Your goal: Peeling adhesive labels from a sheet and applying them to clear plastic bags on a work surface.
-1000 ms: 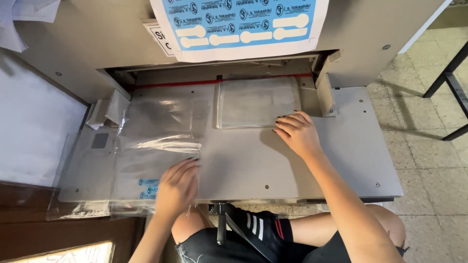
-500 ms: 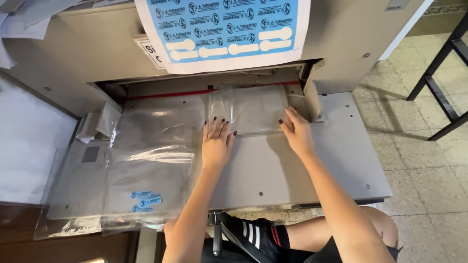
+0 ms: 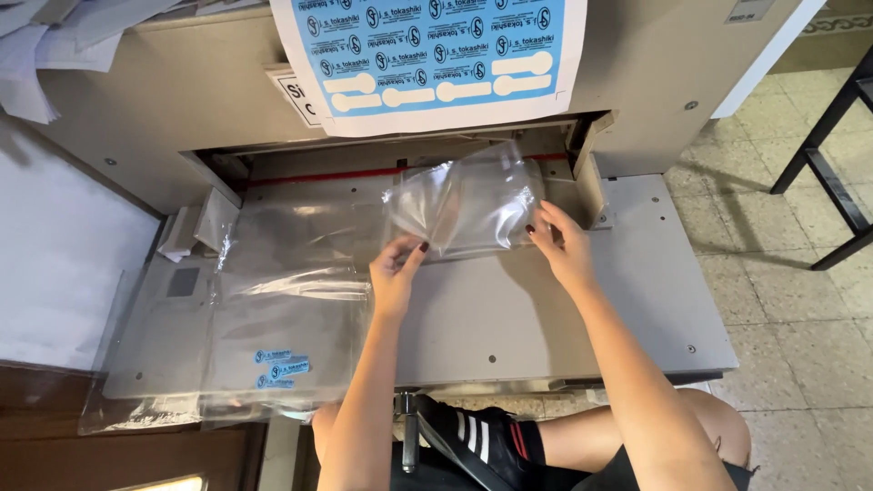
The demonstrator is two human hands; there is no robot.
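Clear plastic bags (image 3: 468, 205), a small stack, are lifted off the grey counter (image 3: 564, 309) of a cutting machine, just before its red-lined slot. Left hand (image 3: 393, 273) pinches the stack's lower left edge with its fingers (image 3: 414, 250); right hand (image 3: 562, 244) grips the lower right edge. Further clear sheets (image 3: 286, 314) lie flat to the left, some bearing blue labels (image 3: 280, 368). Blue printed paper (image 3: 436, 55) hangs above.

Clear bag stack (image 3: 468, 205): thin glossy plastic, crinkled. Machine table (image 3: 546, 309): smooth matt grey metal. Left film pile (image 3: 291, 318): shiny, transparent. Far label sheet (image 3: 432, 55): matt paper.
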